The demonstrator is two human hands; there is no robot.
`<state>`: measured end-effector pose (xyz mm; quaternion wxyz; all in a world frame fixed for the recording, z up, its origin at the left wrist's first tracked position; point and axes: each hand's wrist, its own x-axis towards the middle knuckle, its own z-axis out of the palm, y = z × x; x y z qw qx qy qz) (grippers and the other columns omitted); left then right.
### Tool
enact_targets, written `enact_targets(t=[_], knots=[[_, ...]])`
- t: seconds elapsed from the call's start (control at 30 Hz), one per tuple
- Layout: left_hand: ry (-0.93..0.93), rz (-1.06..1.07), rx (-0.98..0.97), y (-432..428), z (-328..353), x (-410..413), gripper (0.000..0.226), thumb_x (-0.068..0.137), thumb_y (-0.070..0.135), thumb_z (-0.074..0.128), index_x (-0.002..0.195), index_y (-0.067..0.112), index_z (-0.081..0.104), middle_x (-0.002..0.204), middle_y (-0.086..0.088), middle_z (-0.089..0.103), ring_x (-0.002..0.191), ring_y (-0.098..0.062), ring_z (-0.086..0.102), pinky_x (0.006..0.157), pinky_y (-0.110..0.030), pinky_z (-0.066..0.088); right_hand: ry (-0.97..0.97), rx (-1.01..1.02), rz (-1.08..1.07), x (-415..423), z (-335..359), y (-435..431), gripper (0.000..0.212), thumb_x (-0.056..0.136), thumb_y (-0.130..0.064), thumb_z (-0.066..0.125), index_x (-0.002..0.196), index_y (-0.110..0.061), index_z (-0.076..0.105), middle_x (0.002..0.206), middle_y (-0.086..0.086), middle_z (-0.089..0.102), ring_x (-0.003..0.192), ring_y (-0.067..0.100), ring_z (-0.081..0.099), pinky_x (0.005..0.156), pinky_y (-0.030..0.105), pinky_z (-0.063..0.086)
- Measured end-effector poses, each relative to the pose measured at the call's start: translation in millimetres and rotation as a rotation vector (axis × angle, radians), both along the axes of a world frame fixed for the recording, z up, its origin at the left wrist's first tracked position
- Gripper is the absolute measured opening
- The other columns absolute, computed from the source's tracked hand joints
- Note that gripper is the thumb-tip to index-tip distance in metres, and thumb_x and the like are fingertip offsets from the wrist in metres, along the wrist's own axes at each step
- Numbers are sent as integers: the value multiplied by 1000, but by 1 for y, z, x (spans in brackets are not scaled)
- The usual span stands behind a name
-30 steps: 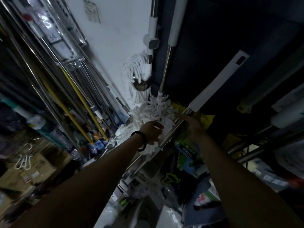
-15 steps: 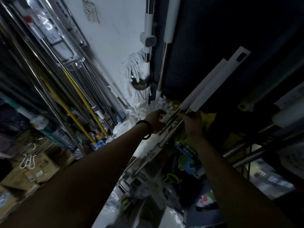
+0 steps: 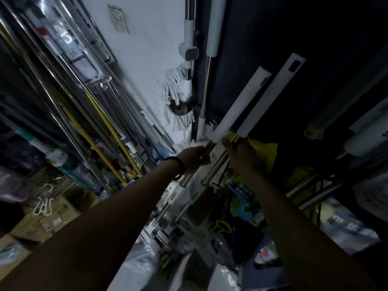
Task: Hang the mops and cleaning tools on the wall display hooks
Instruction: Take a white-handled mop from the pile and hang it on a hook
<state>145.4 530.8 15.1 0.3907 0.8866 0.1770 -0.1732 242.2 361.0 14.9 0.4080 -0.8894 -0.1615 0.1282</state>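
The room is dark, so a lot is hard to see. Both hands reach up to two mop poles that lean side by side. The left hand (image 3: 194, 158) has its grip closed around the left pole (image 3: 239, 108), just under that pole's white sleeve. The right hand (image 3: 241, 156) has its grip on the right pole (image 3: 270, 99), also just under its white sleeve, but I cannot tell if those fingers wrap all the way around. The bottoms of both poles go down below the grips into a heap of packets and get lost there.

Above the grips, two more mops hang on the white wall (image 3: 147, 49). One has a stringy white mop head (image 3: 174, 95); the other is a shiny pole (image 3: 204, 89) with a white sleeve, and its top is cut off by the edge of the picture. A fluffy white mop head (image 3: 210, 131) sits right behind the left grip, partly hidden by the hand. A yellow bag (image 3: 265, 152) peeks out behind the right grip.

Far to the left of the grips stand many silver poles, too many and too blurry to count, and two yellow sticks (image 3: 109, 131). A black band (image 3: 178, 166) is on the left wrist.
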Motion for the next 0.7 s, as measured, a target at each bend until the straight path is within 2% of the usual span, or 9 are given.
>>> enact_targets(t=[0.07,0.13,0.2,0.3,0.37,0.47,0.57,0.63,0.7], knots=[[-8,3,-7,0,-2,-9,41,101,35,60,137,16,56,130,-11,64,120,-30,59,105,-43,48,127,1,-34,1,1,0,62,96,-63,58,120,-6,54,88,4,59,81,28,59,66,33,45],[-33,-4,41,-1,-2,-18,42,102,37,59,138,17,56,131,-11,64,119,-30,60,100,-40,49,203,16,-66,1,-3,-2,50,95,-57,65,111,-11,52,80,-1,54,74,26,57,61,28,38],[-62,-3,26,-3,-2,-26,44,101,35,60,140,15,55,134,-12,63,123,-31,59,103,-42,48,231,46,-118,-5,-5,-4,52,92,-53,72,100,-3,59,74,4,59,63,23,58,56,26,41],[-80,-23,5,-3,-3,-42,40,101,30,61,137,12,57,130,-12,66,120,-31,62,103,-42,49,216,68,-203,-25,-11,-7,39,96,-40,71,88,-1,68,79,20,69,62,30,62,57,37,52],[-71,-74,39,-2,-1,-55,33,103,29,58,131,13,58,121,-9,66,111,-30,63,93,-39,50,198,93,-268,-45,-10,-10,34,97,-33,68,73,-11,60,72,19,63,60,31,57,63,49,55],[-93,-90,80,-1,-2,-73,31,102,34,58,127,17,59,105,0,61,98,-28,64,78,-33,46,152,97,-241,-90,4,-16,12,92,-25,65,93,-15,58,77,5,58,64,24,55,60,40,47],[-118,-103,65,3,-3,-102,40,101,34,57,136,15,57,116,-5,66,103,-30,65,89,-42,54,208,149,-8,-150,21,-5,40,91,-20,77,124,-25,55,103,-1,65,91,18,66,65,29,51],[-154,-63,-10,6,-3,-124,42,97,27,59,135,9,60,127,-16,67,116,-34,64,101,-46,52,280,207,110,-180,20,13,56,88,-30,82,136,-31,52,120,-4,65,107,15,65,83,34,58],[-147,-46,16,10,-4,-150,36,97,22,65,131,10,64,127,-12,68,117,-30,64,102,-42,52,279,195,95,-200,8,29,54,89,-44,79,137,-30,58,125,-6,67,111,15,66,91,37,58]])
